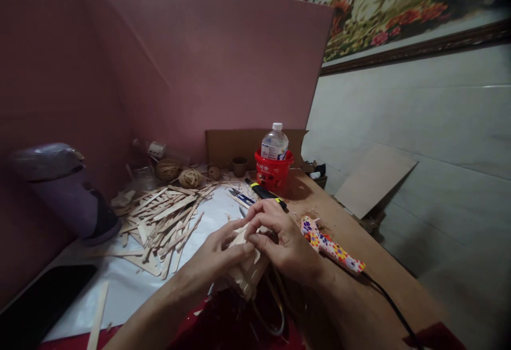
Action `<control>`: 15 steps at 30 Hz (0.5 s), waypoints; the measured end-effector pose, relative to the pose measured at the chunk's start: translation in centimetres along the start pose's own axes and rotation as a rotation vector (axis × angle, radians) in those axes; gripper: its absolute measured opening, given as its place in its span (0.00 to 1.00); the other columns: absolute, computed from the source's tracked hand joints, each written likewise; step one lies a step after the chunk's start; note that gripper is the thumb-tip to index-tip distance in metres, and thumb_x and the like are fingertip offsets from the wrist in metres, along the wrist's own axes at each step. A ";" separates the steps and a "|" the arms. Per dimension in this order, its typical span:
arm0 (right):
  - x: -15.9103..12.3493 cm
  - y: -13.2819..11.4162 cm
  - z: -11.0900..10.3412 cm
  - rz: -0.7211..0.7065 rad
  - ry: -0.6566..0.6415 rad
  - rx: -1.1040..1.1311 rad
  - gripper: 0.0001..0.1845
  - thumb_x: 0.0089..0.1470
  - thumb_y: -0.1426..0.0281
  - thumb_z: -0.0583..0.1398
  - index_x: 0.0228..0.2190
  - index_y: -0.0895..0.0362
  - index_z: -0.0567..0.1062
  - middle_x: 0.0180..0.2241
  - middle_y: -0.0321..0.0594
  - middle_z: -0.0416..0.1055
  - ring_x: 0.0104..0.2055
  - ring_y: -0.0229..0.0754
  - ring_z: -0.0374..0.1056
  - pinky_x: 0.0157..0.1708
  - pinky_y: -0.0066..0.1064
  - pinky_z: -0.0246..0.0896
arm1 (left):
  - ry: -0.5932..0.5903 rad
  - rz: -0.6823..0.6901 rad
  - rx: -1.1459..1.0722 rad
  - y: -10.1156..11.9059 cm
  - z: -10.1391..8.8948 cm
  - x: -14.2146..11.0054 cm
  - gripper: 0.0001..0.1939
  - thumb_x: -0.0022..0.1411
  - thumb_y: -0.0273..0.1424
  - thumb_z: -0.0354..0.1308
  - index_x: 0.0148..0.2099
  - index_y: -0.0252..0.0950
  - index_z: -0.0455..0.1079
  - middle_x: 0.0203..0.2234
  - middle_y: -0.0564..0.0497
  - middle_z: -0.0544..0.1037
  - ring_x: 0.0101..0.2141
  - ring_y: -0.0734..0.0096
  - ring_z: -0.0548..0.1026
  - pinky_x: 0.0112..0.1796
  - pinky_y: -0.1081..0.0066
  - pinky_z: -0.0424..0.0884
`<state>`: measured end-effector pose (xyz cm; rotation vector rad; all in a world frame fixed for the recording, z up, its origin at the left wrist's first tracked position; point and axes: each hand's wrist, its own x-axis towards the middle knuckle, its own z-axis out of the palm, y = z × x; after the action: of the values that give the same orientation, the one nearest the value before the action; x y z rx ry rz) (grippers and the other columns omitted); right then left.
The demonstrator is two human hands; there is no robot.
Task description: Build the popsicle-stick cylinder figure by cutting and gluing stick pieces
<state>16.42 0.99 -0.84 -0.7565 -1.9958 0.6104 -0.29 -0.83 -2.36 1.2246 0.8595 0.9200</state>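
Note:
In the head view, my left hand (227, 251) and my right hand (281, 241) are both closed around a pale wooden piece (245, 278) that looks built up from craft sticks. My fingertips meet over its top, so much of it is hidden. Beyond my fingers lie blue-handled thread snips (242, 197) and a black and yellow utility knife (265, 193). A flower-patterned glue gun (333, 249) with a black cord rests to the right of my right hand. Below the wooden piece, a curved gold-coloured loop (275, 326) shows, partly in shadow.
Loose craft sticks (163, 219) are heaped on the white sheet at left. Twine balls (190, 178) and a brown cup (239, 166) sit behind. A red bucket (273, 177) holds a plastic bottle (274, 142). A purple tumbler (74, 201) and a black flat object (48, 297) are far left.

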 end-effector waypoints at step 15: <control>-0.9 1.8 2.2 0.395 0.260 0.601 0.31 0.52 0.57 0.62 0.54 0.54 0.61 0.55 0.50 0.64 0.55 0.50 0.64 0.51 0.41 0.62 | 0.324 0.131 0.000 0.5 0.4 -0.4 0.29 0.55 0.35 0.60 0.59 0.37 0.60 0.49 0.41 0.73 0.47 0.56 0.73 0.44 0.64 0.68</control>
<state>15.35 1.37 -3.62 -0.8008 -1.3204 1.2079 -0.16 -1.24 -1.76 1.1586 1.0425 1.2475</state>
